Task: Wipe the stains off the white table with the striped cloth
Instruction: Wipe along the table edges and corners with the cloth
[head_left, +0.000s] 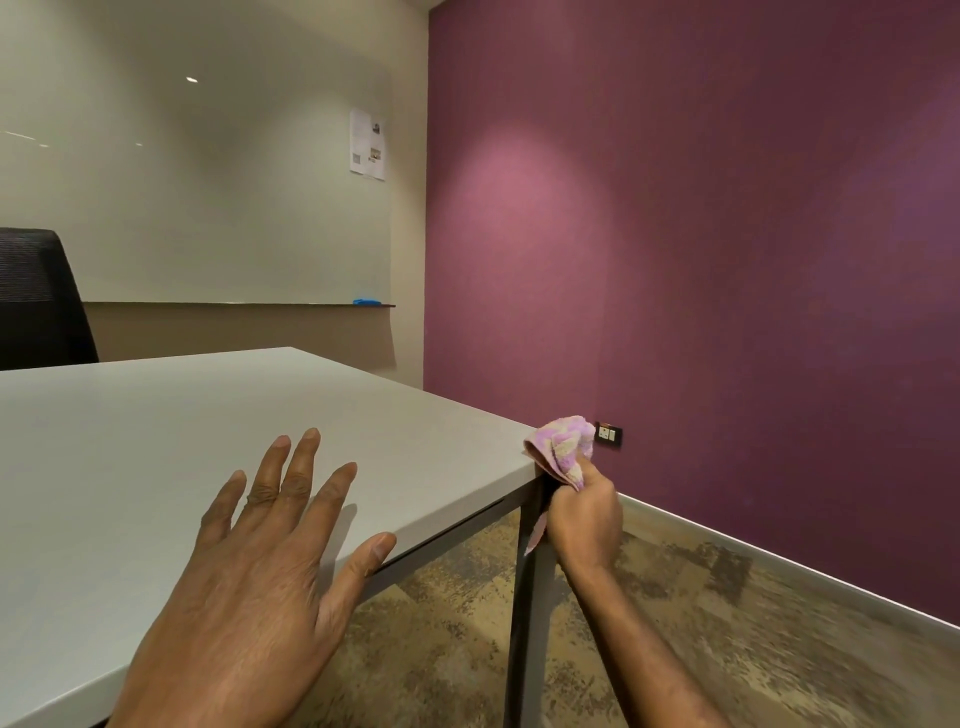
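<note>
Laying the left hand (254, 561) flat on the white table (130, 426), palm down, with the fingers straight and spread and the thumb reaching to the table's right edge. Gripping the striped cloth (563, 448) in the right hand (584, 519), with the fingers curled tight round the bunched pink and cream fabric. Pressing the cloth against the table's far right corner, touching the edge there rather than lying on the top, with the bunched part sticking up above the fist and a loose end hanging down below it, just beside the dark table leg (524, 623). Holding the right hand off the table, just beyond the corner, above the mottled brown floor (701, 639). Facing a purple wall (727, 208) with a small socket (609, 432) low down, showing just to the right of the cloth. Looking past the table at a black chair (36, 301) on the far left, a sheet of paper (368, 144) stuck on the pale wall (208, 182), and a small blue thing (366, 301) lying on a ledge below the paper.
</note>
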